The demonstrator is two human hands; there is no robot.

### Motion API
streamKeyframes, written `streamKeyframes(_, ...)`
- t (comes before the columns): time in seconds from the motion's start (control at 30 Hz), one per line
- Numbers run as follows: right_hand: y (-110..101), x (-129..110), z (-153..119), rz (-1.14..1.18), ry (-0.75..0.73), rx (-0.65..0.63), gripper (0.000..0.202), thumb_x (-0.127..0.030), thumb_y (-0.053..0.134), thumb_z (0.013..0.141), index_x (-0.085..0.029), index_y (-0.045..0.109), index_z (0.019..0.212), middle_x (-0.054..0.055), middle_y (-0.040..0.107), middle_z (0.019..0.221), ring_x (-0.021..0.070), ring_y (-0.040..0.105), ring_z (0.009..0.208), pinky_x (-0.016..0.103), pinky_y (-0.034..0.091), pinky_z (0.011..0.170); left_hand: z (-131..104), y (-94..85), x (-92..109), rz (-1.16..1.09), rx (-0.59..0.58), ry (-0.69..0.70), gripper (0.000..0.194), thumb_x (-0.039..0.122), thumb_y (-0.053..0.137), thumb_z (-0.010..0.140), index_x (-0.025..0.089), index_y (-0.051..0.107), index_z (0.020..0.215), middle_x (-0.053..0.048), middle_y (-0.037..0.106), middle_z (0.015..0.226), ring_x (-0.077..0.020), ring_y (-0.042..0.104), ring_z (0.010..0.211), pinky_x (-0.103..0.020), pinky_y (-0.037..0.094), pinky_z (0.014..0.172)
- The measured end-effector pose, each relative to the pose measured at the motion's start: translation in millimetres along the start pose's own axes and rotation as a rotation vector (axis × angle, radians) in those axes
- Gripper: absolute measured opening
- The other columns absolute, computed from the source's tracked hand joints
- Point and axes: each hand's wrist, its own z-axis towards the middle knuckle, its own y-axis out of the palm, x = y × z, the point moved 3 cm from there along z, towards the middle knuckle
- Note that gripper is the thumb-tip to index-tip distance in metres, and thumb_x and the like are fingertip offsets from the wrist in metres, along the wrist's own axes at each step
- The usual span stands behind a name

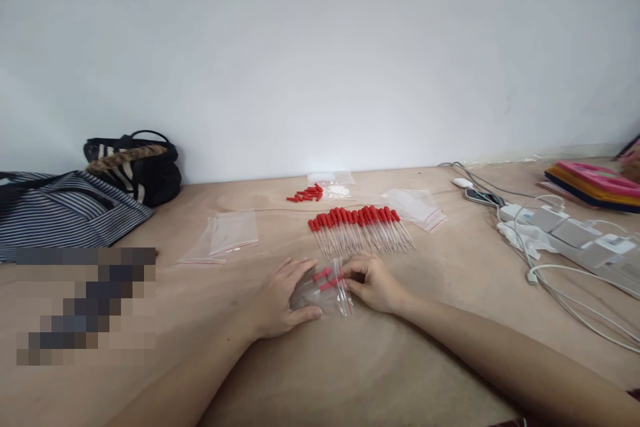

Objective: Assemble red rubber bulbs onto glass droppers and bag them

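A clear zip bag (pixel 306 295) with a red line along its mouth lies flat on the cloth-covered surface. Inside show red rubber bulbs of droppers (pixel 323 274). My left hand (pixel 280 297) lies over the bag's left end, fingers stretched and thumb spread apart. At the bag's mouth, my right hand (pixel 373 281) is closed in a pinch around a red-bulbed dropper (pixel 330 283) that reaches into the bag. Just beyond my hands is a row of several droppers (pixel 357 227) with red bulbs and clear tubes, tips towards me.
Loose red bulbs (pixel 306 194) and clear tubes (pixel 337 192) lie near the wall. More zip bags (pixel 234 233) are at left, others (pixel 415 207) at right. A power strip with chargers (pixel 575 227) and cables stands right; a striped bag (pixel 75 207) and a black bag (pixel 160 170) left.
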Motion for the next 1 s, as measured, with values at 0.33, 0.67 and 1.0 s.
streamKeyframes(0.33,1.6,5.3,14.7,-0.177,0.095,0.063,0.016,-0.026,0.065,0.069,-0.018,0.057,0.057,-0.002,0.059,0.061,0.0126,0.052,0.066,0.027,0.033,0.068,0.4,2.0,-2.3,-0.011,0.001,0.026,0.071,0.052,0.057,0.072,0.019,0.031,0.130,-0.013,0.044,0.131,-0.0284,0.035,0.123,-0.051,0.021,0.104)
streamKeyframes(0.67,-45.1,34.1,90.0,-0.428,0.291,0.134,0.023,-0.028,0.050,0.080,-0.015,0.062,0.095,0.011,0.060,0.097,0.0209,0.054,0.091,0.029,0.038,0.079,0.4,-2.6,2.5,-0.035,-0.016,0.008,0.069,0.049,0.061,0.070,0.020,0.036,0.127,-0.012,0.045,0.130,-0.0295,0.036,0.123,-0.052,0.023,0.102)
streamKeyframes(1.0,-33.3,49.7,115.8,-0.473,0.479,0.084,0.021,-0.025,0.047,0.081,-0.017,0.060,0.095,0.013,0.052,0.110,0.0224,0.056,0.090,0.031,0.041,0.073,-1.0,-2.2,3.0,-0.050,-0.012,0.032,0.071,0.051,0.060,0.070,0.018,0.035,0.127,-0.012,0.046,0.130,-0.0291,0.035,0.123,-0.051,0.021,0.104)
